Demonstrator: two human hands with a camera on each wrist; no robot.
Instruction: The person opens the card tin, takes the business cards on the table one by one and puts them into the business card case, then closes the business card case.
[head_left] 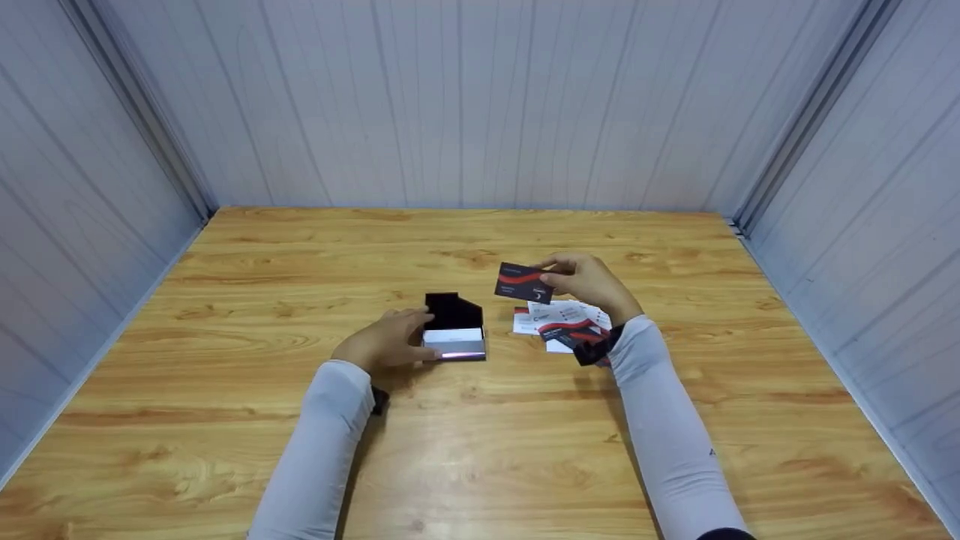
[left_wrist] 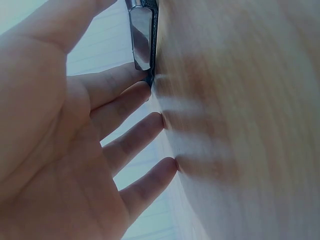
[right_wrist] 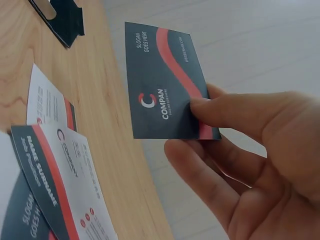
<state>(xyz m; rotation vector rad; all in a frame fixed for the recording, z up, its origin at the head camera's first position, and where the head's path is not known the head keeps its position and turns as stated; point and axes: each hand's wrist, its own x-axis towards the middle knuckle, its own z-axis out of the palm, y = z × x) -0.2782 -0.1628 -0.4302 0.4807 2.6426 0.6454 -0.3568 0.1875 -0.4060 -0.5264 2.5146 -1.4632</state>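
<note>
A metal business card case [head_left: 457, 349] stands with its dark lid [head_left: 450, 313] raised and white cards [head_left: 454, 334] inside. My left hand [head_left: 386, 341] holds the case at its left end, thumb at the front and index finger toward the back. In the left wrist view the other fingers [left_wrist: 135, 145] reach down to the tabletop. Between thumb and fingers, my right hand [head_left: 589, 283] pinches a dark business card [right_wrist: 160, 85] with a red wavy stripe, held up above the table. Below that hand lies a loose pile of business cards [head_left: 529, 323], partly hidden by the wrist.
The wood-grain table [head_left: 300, 262] meets pale panelled walls [head_left: 450, 105] at the back and both sides. In the right wrist view, white and dark cards [right_wrist: 75, 175] overlap one another on the tabletop, with the case's dark lid [right_wrist: 67, 25] beyond them.
</note>
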